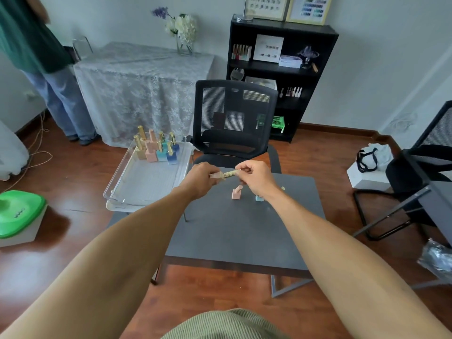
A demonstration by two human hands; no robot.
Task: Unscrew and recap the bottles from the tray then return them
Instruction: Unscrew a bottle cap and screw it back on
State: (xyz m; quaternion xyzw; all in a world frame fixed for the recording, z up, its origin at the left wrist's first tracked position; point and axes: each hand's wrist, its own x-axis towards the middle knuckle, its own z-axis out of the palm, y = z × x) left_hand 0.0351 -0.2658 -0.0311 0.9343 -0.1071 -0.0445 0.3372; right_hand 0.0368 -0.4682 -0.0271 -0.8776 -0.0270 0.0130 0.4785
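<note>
Above the small dark table (244, 236), my left hand (201, 179) grips the body of a small pink bottle (216, 176) held sideways. My right hand (255, 178) pinches its gold cap (231, 173). Whether the cap is loose from the bottle I cannot tell. On the table under my hands stand a pink bottle (236, 192) and a light blue bottle (259, 198), the blue one partly hidden by my right wrist. A clear tray (137, 189) to the left holds several gold-capped bottles (156, 149) at its far end.
A black mesh chair (234, 123) stands just behind the table. A person in jeans (61, 94) stands far left by a cloth-covered table. A green-lidded bin (19, 214) sits on the floor left. A second chair and desk (420, 182) are right.
</note>
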